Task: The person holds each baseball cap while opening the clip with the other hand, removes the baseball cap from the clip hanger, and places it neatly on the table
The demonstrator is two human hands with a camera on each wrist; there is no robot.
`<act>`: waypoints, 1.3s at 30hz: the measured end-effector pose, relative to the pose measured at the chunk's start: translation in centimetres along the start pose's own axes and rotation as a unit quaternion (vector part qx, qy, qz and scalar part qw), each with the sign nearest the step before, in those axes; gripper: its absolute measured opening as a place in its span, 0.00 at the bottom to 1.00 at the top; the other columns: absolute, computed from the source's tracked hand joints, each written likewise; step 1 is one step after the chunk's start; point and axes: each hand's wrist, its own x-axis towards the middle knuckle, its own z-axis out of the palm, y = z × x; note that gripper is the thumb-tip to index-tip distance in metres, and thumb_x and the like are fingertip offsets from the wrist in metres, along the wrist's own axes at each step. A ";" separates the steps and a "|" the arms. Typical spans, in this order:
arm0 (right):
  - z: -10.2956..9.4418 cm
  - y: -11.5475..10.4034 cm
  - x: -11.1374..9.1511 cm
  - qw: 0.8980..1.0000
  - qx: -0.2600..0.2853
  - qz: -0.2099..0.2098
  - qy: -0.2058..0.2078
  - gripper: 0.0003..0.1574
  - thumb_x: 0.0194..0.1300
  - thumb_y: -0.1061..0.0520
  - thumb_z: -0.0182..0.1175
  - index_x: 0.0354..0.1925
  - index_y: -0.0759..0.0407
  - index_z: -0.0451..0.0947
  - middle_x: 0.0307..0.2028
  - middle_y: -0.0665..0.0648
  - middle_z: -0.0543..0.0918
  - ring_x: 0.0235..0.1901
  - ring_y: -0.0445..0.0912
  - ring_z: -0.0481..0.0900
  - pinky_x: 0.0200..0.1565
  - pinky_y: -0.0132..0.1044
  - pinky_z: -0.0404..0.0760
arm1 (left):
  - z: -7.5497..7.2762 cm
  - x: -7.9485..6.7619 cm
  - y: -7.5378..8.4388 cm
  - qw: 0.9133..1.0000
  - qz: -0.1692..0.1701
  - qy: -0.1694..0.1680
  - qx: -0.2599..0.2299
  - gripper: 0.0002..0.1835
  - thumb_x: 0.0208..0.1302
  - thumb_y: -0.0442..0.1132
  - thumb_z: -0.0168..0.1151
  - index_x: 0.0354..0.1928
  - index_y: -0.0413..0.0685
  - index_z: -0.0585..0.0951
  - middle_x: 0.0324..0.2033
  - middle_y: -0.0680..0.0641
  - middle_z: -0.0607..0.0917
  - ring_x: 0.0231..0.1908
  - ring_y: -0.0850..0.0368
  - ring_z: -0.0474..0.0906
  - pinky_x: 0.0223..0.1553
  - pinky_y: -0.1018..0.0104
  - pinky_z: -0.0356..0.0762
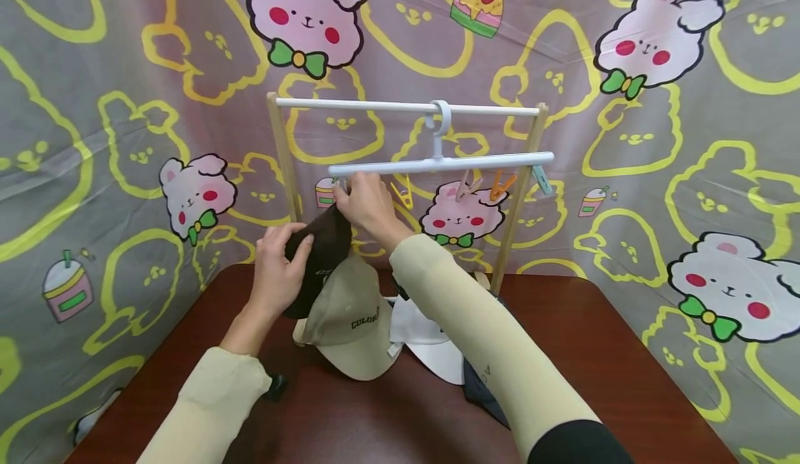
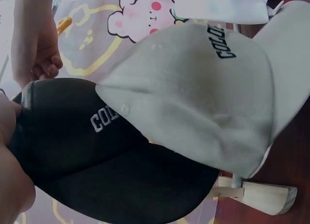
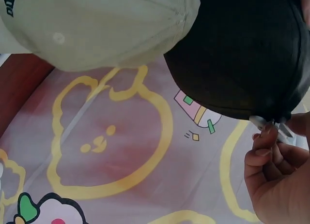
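Note:
My left hand [image 1: 278, 266] grips a black baseball cap [image 1: 321, 249] by its crown, thumb on the near side. With my right hand [image 1: 367, 203], I pinch a pale grey clothespin [image 3: 286, 130] right at the cap's edge, just under the left end of a light blue hanger [image 1: 400, 167]. White lettering shows on the black cap's front in the left wrist view. Partly covering it there is a beige cap [image 1: 350, 311] with dark lettering, hanging in front of it with its brim down.
The hanger hooks over a white rod [image 1: 356, 105] on a wooden stand [image 1: 284, 158]. Yellow [image 1: 405, 193], pink [image 1: 464, 187], orange [image 1: 501, 186] and teal clothespins [image 1: 542, 180] dangle from it. A white cap [image 1: 428, 342] and a dark blue cap [image 1: 484, 387] are partly behind my right sleeve, above the brown table [image 1: 581, 367].

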 end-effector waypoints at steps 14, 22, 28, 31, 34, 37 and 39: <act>0.6 0.7 -0.2 0.999 0.044 0.013 0.009 0.35 0.75 0.48 0.58 0.12 0.55 0.63 0.11 0.48 0.59 0.11 0.40 0.57 0.17 0.31 0.56 | -1.3 0.0 -2.5 0.998 0.018 0.034 0.043 0.06 0.67 0.28 0.65 0.44 0.33 0.84 0.41 0.35 0.87 0.40 0.37 0.74 0.44 0.42 0.58; 0.5 0.4 0.0 0.998 0.051 0.029 0.035 0.35 0.72 0.42 0.62 0.14 0.56 0.65 0.11 0.48 0.60 0.11 0.40 0.58 0.17 0.32 0.57 | -1.1 0.5 -1.7 0.999 0.001 0.034 0.025 0.07 0.67 0.29 0.66 0.45 0.33 0.83 0.42 0.35 0.87 0.42 0.37 0.74 0.46 0.44 0.58; 0.2 0.2 0.3 0.997 0.054 0.041 0.047 0.35 0.72 0.42 0.60 0.13 0.55 0.64 0.11 0.48 0.60 0.12 0.40 0.59 0.17 0.32 0.58 | -1.3 1.0 -1.2 0.999 0.011 0.038 0.031 0.06 0.68 0.29 0.65 0.44 0.34 0.83 0.41 0.35 0.87 0.43 0.37 0.75 0.45 0.44 0.58; 0.0 0.3 0.6 0.995 0.076 0.044 0.055 0.34 0.72 0.47 0.59 0.11 0.54 0.63 0.09 0.47 0.60 0.11 0.40 0.58 0.17 0.32 0.58 | -1.4 1.1 -1.2 0.999 0.013 0.037 0.033 0.06 0.68 0.29 0.65 0.44 0.34 0.83 0.41 0.36 0.87 0.42 0.37 0.74 0.44 0.44 0.58; -0.3 0.6 0.8 0.992 0.102 0.043 0.062 0.33 0.70 0.51 0.58 0.09 0.53 0.64 0.08 0.47 0.62 0.11 0.40 0.57 0.17 0.32 0.57 | -1.5 0.9 -1.3 0.999 0.013 0.030 0.034 0.06 0.68 0.29 0.65 0.43 0.34 0.83 0.41 0.35 0.87 0.42 0.37 0.74 0.45 0.44 0.58; -0.4 0.8 1.0 0.990 0.115 0.041 0.065 0.34 0.70 0.51 0.59 0.08 0.53 0.65 0.08 0.47 0.62 0.10 0.39 0.58 0.17 0.32 0.57 | -1.6 0.6 -1.4 0.999 0.009 0.028 0.033 0.06 0.68 0.29 0.65 0.44 0.34 0.83 0.41 0.36 0.87 0.41 0.38 0.74 0.46 0.44 0.58; -0.4 0.8 0.9 0.991 0.113 0.039 0.063 0.35 0.71 0.49 0.61 0.08 0.53 0.64 0.08 0.47 0.61 0.10 0.39 0.57 0.17 0.31 0.57 | -1.8 0.5 -1.5 0.999 0.004 0.035 0.030 0.06 0.68 0.28 0.65 0.44 0.33 0.83 0.40 0.36 0.87 0.41 0.38 0.74 0.46 0.43 0.58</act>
